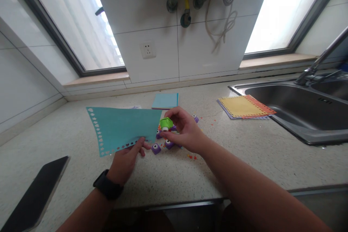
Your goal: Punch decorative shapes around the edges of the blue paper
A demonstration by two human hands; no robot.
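"What are you holding?"

"Your left hand [125,160] pinches a teal rectangular paper sheet [125,125] (shapes punched along two edges); your right hand [189,130] grips a green-and-white plastic punch [166,123]."

"Where's the punch?"

"At the sheet's right edge, near purple plastic punches [156,148]."

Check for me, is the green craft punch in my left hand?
No, your right hand holds the green craft punch, while your left hand holds the turquoise paper sheet by its lower edge.

Hands [125,161] [187,130] hold turquoise paper [125,125] and a green punch [166,123].
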